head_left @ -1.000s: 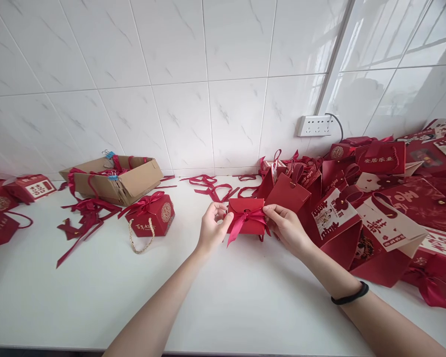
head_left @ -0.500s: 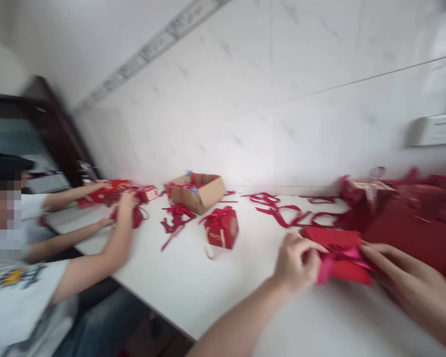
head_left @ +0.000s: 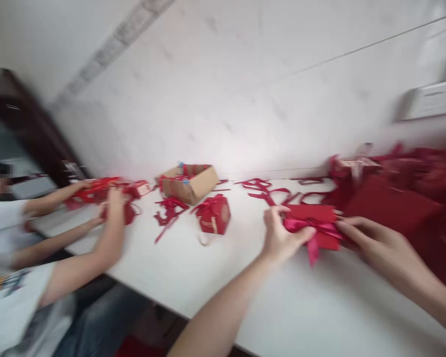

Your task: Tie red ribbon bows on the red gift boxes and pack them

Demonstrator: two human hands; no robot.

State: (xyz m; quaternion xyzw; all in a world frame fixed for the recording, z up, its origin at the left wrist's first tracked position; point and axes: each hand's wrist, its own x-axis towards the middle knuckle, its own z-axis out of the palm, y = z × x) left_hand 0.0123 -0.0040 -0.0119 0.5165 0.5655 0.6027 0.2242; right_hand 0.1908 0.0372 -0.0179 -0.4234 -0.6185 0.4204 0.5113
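A small red gift box [head_left: 326,213] with a bright pink ribbon [head_left: 312,250] tied across its top is held over the table between both hands. My left hand [head_left: 278,238] grips the box's left side, its thumb pressing on the ribbon and its fingers behind the edge. At the right edge my right hand [head_left: 382,245] is closed on the box, fingertips where the ribbon's right end lies; its far fingers are partly hidden. One ribbon tail hangs down the near side.
On the white table [head_left: 230,267] stand a finished-looking red box with a bow [head_left: 214,218] and an open cardboard box [head_left: 202,186]. Loose red ribbons [head_left: 262,187] lie by the wall. Red bags [head_left: 390,203] crowd the right. Co-workers' arms [head_left: 85,263] handle red boxes at left.
The view has shifted, so the scene sits further left and higher. My left thumb now lies stretched over the ribbon, where it was bent before. The bow looks flatter and wider across the box.
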